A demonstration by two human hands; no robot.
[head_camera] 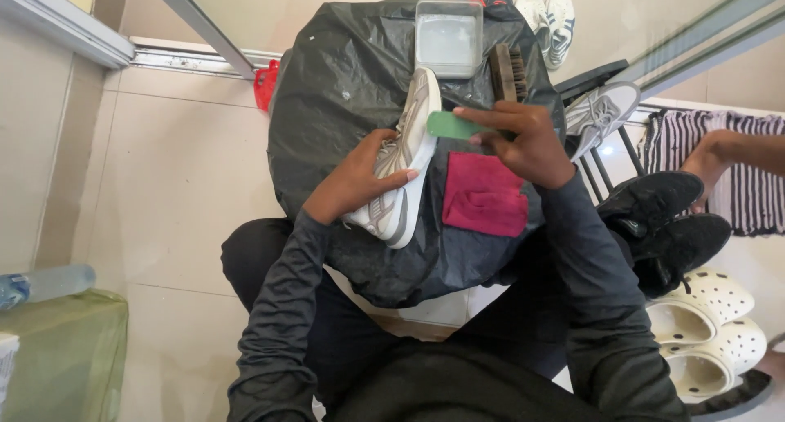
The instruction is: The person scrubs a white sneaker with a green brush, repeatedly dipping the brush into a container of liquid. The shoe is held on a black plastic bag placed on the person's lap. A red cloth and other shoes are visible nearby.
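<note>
overhead, from the head camera: one grey-white sneaker [399, 164] on a black bag [343, 78], one red cloth [484, 195], one wooden brush [507, 72], one clear tub [448, 36]. left hand [360, 181] curled narrow round the sneaker's side, holding it tilted. right hand [527, 140] closed on a green brush [452, 125], its tip just beside the sneaker's upper. off right, two black shoes [666, 217], two white clogs [707, 332].

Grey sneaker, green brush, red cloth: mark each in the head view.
grey sneaker [406, 156], head view, on its side panel.
green brush [448, 125], head view, on its green handle.
red cloth [484, 195], head view, on its middle.
</note>
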